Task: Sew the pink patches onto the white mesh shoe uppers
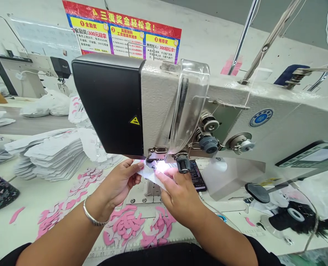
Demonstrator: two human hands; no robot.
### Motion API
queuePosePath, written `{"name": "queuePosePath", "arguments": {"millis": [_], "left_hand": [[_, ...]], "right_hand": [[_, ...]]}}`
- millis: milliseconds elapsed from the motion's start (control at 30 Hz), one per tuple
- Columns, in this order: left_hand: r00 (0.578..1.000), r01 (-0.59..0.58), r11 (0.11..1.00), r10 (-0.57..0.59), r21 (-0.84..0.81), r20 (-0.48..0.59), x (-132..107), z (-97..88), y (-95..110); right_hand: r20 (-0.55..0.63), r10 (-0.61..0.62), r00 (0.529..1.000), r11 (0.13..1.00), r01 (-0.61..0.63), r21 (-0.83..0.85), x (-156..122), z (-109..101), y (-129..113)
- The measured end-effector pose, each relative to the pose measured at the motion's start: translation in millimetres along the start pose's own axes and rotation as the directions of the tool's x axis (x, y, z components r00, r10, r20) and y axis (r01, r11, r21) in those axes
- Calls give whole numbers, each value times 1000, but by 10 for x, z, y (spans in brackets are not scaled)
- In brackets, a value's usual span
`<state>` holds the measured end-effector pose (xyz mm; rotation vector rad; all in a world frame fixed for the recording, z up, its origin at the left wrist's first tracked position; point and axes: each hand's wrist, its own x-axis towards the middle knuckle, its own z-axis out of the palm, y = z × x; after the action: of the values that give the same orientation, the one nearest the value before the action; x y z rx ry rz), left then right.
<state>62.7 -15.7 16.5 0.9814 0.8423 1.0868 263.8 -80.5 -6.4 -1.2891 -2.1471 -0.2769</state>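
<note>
A cream and black sewing machine (pixel 180 107) fills the middle of the view. Under its lit needle area lies a small white mesh fabric piece (pixel 152 175). My left hand (pixel 119 183) pinches the left end of that piece with fingers closed; a silver bracelet sits on its wrist. My right hand (pixel 177 195) presses and grips the right end of the same piece, fingers curled. Both hands sit just in front of the needle, which the glare partly hides.
Pink and white cut pieces (pixel 125 225) lie scattered on the table near me. Stacks of white cut pieces (pixel 53 155) stand at the left. A phone (pixel 197 176) lies behind my right hand. Another sewing machine (pixel 39 70) stands far left, a poster (pixel 122 33) behind.
</note>
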Motion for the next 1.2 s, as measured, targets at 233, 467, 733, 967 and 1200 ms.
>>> {"name": "queuePosePath", "arguments": {"millis": [233, 467, 733, 967, 1200], "left_hand": [[989, 91, 992, -80, 88, -124, -118, 113, -126], [996, 51, 994, -43, 97, -75, -90, 278, -67], [997, 32, 997, -26, 72, -77, 39, 212, -119], [1000, 0, 999, 1, 49, -20, 76, 208, -120], [1000, 29, 997, -29, -70, 2, 75, 186, -145]], "right_hand": [[-105, -12, 994, 999, 7, -50, -26, 46, -71], [-119, -36, 992, 997, 28, -69, -17, 34, -100], [-125, -11, 992, 1000, 11, -1, -19, 139, 8], [-166, -41, 985, 999, 40, -9, -16, 173, 34], [-222, -66, 973, 998, 64, -15, -7, 186, 58]]}}
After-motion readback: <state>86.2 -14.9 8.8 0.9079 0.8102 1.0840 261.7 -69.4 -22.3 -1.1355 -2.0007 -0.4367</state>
